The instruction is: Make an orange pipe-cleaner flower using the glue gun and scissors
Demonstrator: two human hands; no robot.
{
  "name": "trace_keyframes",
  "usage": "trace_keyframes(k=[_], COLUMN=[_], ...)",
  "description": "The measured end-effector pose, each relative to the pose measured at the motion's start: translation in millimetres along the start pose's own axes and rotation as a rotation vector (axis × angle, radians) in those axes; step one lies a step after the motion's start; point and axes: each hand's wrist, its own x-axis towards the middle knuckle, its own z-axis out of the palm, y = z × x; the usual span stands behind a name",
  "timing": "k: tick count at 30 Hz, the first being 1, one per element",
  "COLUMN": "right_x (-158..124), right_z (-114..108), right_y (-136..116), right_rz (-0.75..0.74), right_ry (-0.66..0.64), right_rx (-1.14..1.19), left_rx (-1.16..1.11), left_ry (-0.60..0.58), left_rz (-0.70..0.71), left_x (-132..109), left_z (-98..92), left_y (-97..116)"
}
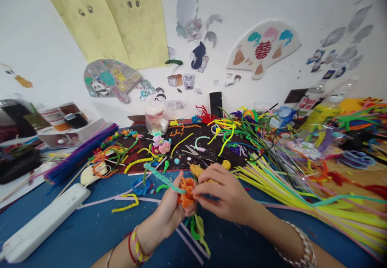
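Observation:
My left hand (171, 209) is wrapped round an orange pipe-cleaner flower (186, 193). Green pipe-cleaner leaves (196, 227) hang out below that hand. A teal pipe cleaner (163, 178) reaches from the flower up and to the left; its lower end meets the orange loops. From the right, my right hand (226, 193) pinches at the flower's edge, with the fingertips partly hidden behind one another. Just beyond its knuckles lies a yellow-orange fuzzy piece (197, 170), partly covered by the hand.
Yellow pipe cleaners (278, 187) spread across the right side. A purple-blue bundle (81, 155) and a white power strip (48, 221) lie left. Scissors (191, 150), a pink flower (161, 145) and scraps cover the dark mat. A phone (215, 104) leans on the wall.

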Motion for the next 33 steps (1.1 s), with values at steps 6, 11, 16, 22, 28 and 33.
trace_keyframes(k=[6,11,16,22,28,33], right_x=[-3.3,-4.2,0.0,2.7,-1.0,-4.4], right_z=[-1.9,-2.7,-3.0,1.2,9.4,17.4], right_y=[3.3,3.5,1.2,-3.7,-6.6,-9.5], right_rz=[-0.149,-0.155,-0.053,0.137,0.233,0.24], right_ry=[-0.05,-0.099,-0.013,0.054,0.122,0.152], right_rx=[-0.152,-0.206,-0.104,-0.047,-0.074,-0.066], left_rx=[-0.038,0.002,0.057,0.254,0.497,0.559], left_ry=[-0.003,0.063,0.124,0.256,0.217,0.162], left_rz=[-0.002,0.046,0.158,0.369,0.641,0.655], left_x=[-0.4,-1.4,-8.5,-8.6,-4.5,-9.3], left_z=[0.6,1.9,6.8,4.0,-4.6,-5.1], left_y=[2.3,3.7,4.6,-0.5,-9.9,-17.0])
